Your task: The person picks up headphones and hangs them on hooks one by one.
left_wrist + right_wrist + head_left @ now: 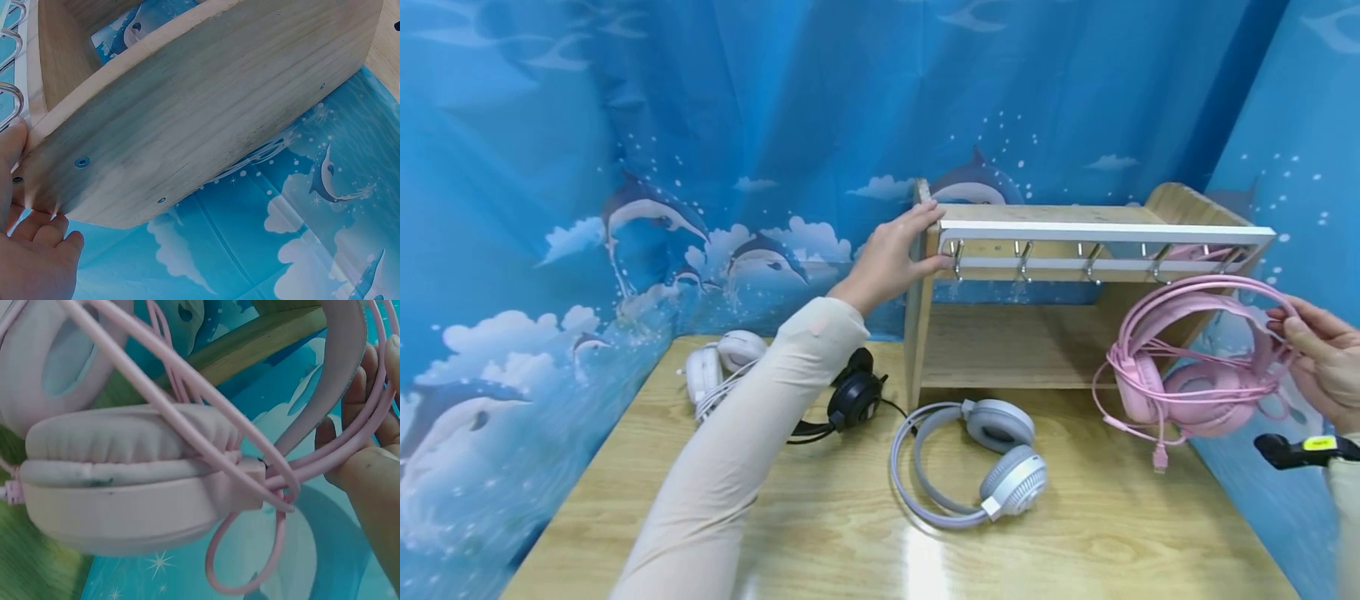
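Pink headphones [1206,400] with a looped pink cable hang at the right end of a wooden shelf [1015,346]. My right hand [1318,354] grips their headband at its right side, thumb and fingers round the pink bands, as the right wrist view shows close up. The top of the headband overlaps the lower edge of the white hook rail [1112,227] near its last hooks; the cable's plug dangles below. My left hand [891,257] holds the shelf's upper left front corner. In the left wrist view its thumb lies by the rail and its fingers bend against the wooden side panel [187,125].
Grey-white headphones [1015,483] lie on the wooden table [835,542] before the shelf. Farther left are black headphones [853,400] and white headphones [703,371], partly behind my left sleeve. Several metal hooks [1024,260] stick out from the rail. A blue dolphin curtain [775,125] surrounds the table.
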A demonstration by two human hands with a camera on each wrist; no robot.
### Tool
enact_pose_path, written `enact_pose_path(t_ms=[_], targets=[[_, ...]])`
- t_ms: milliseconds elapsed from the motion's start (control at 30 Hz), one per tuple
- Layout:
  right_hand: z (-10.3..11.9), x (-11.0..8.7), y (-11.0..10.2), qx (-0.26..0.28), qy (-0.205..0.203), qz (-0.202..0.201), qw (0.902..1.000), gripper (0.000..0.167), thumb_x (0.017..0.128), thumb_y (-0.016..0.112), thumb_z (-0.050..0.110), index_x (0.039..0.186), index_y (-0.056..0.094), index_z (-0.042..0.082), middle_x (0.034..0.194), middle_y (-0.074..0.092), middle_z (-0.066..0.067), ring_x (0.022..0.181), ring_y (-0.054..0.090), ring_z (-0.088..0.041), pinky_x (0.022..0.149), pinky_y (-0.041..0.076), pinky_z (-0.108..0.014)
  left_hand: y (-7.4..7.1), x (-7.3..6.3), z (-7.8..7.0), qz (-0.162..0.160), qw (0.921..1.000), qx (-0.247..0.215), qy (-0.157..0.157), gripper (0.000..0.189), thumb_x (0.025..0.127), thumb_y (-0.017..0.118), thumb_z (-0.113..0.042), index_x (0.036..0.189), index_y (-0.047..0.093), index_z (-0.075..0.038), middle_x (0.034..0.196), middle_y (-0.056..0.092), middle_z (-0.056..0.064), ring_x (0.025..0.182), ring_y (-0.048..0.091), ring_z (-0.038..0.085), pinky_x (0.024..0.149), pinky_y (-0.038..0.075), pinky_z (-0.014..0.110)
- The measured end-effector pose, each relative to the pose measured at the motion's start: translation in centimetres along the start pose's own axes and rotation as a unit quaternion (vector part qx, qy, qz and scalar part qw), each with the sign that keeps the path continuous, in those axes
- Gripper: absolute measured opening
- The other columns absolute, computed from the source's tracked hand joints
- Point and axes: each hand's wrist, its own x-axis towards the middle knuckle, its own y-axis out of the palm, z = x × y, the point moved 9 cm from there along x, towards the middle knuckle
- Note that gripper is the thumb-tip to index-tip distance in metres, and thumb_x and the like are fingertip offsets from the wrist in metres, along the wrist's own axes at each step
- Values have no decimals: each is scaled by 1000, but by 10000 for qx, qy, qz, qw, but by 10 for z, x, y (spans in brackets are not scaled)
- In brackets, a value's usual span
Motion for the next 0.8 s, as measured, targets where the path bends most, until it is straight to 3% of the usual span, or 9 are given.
enact_pose_path(t_ms=[133, 467, 667, 800], targets=[[-7, -3, -8, 125, 286, -216, 9993, 33, 95, 48, -3, 124, 64, 2, 102, 71, -6, 92, 67, -11, 77, 52, -16, 0, 0, -1, 11, 10000, -76, 31, 72, 87, 68, -40, 149, 36, -22, 157, 26, -7, 144, 21, 10, 116, 24, 32], [-10, -8, -12, 179, 396, -534, 9976, 33, 94, 51, -1, 125, 64, 3, 102, 72, -4, 93, 67, -9, 78, 52, -14, 0, 1, 0, -8, 10000, -50, -43, 73, 86, 68, -40, 149, 35, -23, 157, 26, -8, 144, 22, 10, 116, 24, 32], [-9, -9, -13, 227, 224, -478, 9983, 31, 95, 49, -4, 122, 65, 0, 102, 73, -7, 93, 69, -11, 77, 54, -17, -1, 1, -1, -13, 10000, -89, -29, 73, 86, 69, -39, 149, 36, -23, 157, 25, -8, 144, 23, 11, 116, 25, 31], [-10, -11, -16, -166, 122, -500, 9985, 32, 94, 53, -2, 123, 64, 0, 103, 73, -4, 93, 69, -9, 76, 54, -16, -1, 0, 0, -5, 9999, -100, -34, 73, 86, 69, -39, 149, 35, -23, 157, 25, -8, 144, 21, 9, 116, 24, 31]])
